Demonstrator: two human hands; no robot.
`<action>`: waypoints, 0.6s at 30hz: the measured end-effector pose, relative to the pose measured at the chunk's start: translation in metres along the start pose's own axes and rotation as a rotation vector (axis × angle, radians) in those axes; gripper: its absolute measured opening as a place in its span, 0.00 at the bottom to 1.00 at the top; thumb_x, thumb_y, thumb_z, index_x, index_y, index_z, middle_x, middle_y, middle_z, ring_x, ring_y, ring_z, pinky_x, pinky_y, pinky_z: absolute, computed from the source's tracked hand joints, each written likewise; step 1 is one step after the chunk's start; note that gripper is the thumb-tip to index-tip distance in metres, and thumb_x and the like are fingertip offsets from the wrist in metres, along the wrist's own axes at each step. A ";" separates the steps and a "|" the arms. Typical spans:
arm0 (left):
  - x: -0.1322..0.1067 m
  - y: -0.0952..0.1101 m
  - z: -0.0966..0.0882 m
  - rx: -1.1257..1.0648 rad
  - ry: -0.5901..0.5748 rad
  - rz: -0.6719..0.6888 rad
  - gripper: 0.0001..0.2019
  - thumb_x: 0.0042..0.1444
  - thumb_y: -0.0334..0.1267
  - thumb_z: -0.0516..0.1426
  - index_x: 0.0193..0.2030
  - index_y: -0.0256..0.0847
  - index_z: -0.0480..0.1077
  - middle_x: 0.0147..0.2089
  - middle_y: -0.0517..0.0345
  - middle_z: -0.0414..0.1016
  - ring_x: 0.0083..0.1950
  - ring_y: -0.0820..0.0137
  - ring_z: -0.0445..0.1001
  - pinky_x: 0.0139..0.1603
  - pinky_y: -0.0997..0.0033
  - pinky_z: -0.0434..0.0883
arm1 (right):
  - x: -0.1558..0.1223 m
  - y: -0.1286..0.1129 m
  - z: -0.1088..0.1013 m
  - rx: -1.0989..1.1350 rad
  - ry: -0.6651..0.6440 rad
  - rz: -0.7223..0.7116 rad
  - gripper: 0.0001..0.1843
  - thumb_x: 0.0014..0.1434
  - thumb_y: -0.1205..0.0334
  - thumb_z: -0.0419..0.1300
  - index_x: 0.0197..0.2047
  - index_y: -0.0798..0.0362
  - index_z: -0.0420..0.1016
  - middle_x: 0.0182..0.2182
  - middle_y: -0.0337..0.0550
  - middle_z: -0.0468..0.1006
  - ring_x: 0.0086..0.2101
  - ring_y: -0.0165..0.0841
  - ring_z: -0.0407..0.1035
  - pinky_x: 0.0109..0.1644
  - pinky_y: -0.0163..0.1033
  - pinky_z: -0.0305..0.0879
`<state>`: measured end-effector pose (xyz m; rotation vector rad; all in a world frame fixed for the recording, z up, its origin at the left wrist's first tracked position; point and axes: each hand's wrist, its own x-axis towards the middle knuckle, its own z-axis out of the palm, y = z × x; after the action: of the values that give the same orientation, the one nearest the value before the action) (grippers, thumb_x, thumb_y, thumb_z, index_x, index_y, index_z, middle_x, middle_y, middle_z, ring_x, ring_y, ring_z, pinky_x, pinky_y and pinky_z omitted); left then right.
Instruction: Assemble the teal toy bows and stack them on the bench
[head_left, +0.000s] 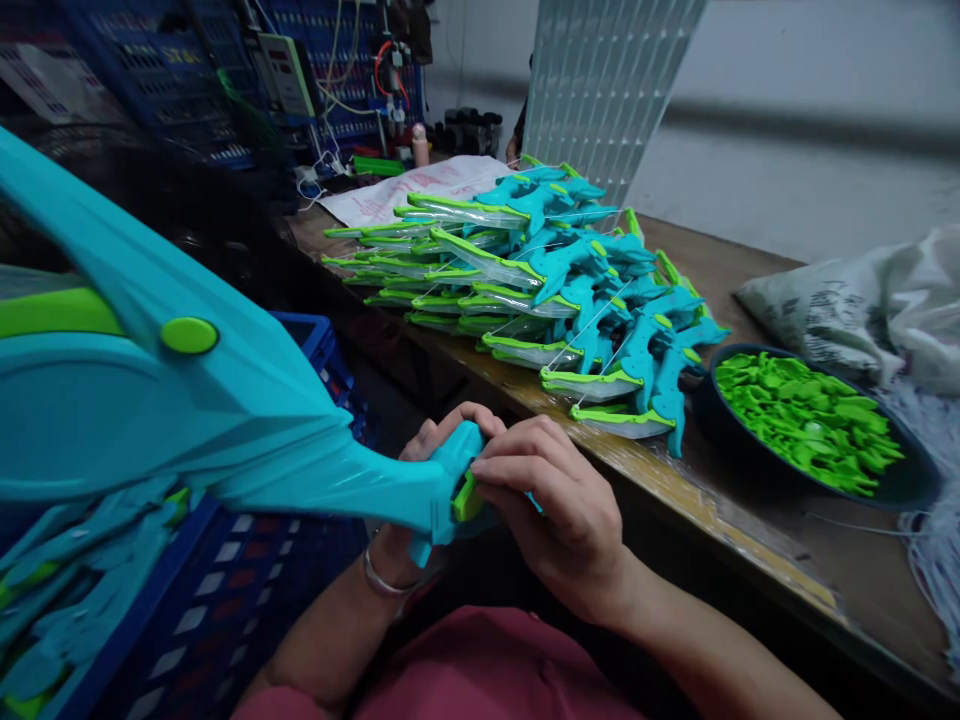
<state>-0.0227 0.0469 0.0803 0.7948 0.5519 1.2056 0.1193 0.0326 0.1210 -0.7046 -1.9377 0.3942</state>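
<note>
A large turquoise plastic toy bow body point(225, 400) with a green oval button stretches from the left edge to my hands, close to the camera. My left hand point(420, 450) is wrapped round its narrow end from behind, partly hidden by it. At that end, my right hand point(559, 500) has its fingers closed on a small green plastic piece point(466, 497) set against the turquoise part. The fingers cover some of this piece, so I cannot tell how firmly it sits.
Assembled toy bows point(555, 290) with green limbs and strings are piled on the table point(750, 540). A dark basin point(919, 480) of small green parts stands right, near white sacks point(840, 300) and white strings point(934, 560). Blue crates point(180, 590) with turquoise parts stand left.
</note>
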 end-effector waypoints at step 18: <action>0.003 -0.001 -0.001 -0.325 -0.118 -0.025 0.19 0.60 0.55 0.58 0.41 0.38 0.73 0.40 0.53 0.69 0.41 0.66 0.70 0.45 0.70 0.72 | -0.008 0.000 0.010 -0.018 0.111 0.008 0.10 0.64 0.75 0.60 0.46 0.53 0.74 0.40 0.45 0.77 0.45 0.38 0.68 0.52 0.51 0.67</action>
<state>-0.0217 0.0499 0.0792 0.5754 0.2589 1.1794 0.1127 0.0280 0.1108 -0.7314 -1.8367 0.3360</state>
